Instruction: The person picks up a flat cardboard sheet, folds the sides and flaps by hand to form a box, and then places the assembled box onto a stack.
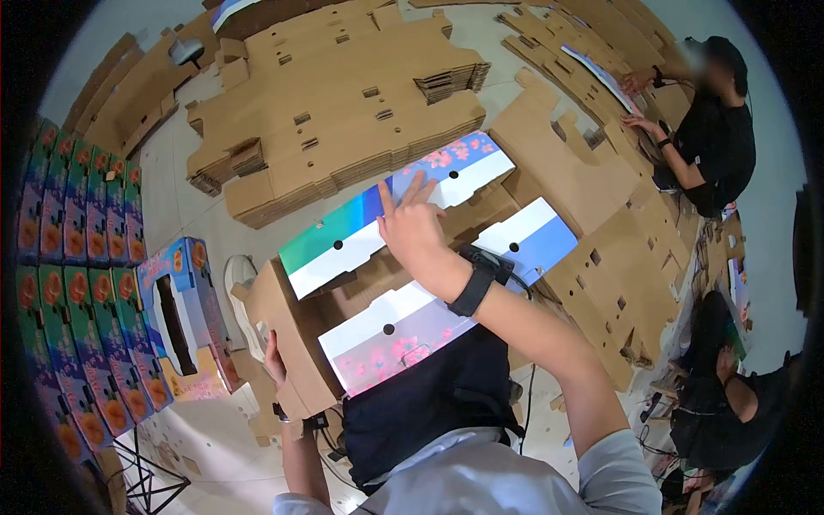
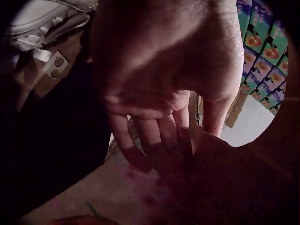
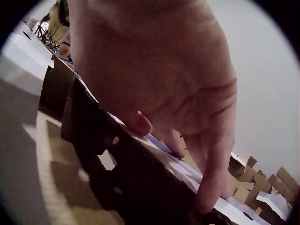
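Observation:
A cardboard carton (image 1: 283, 326) with printed flaps lies tilted in front of my body, its top partly open. My right hand (image 1: 416, 232) reaches across it, fingers spread over the far flap (image 1: 360, 210), which is green, blue and pink-flowered with a white edge. In the right wrist view, the fingertips (image 3: 208, 199) rest along that flap's edge. The near flap (image 1: 421, 330) is white and lilac with pink flowers. At the carton's left end my left hand (image 2: 164, 89) lies against the outside, its fingers extended along the cardboard; the carton hides much of it in the head view.
Stacked flat cardboard (image 1: 335, 94) lies beyond the carton, with more sheets (image 1: 618, 283) to the right. Rows of printed fruit boxes (image 1: 77, 300) stand at left, beside a box with a slot (image 1: 193, 309). A person (image 1: 712, 129) works at upper right; another (image 1: 730, 403) sits lower right.

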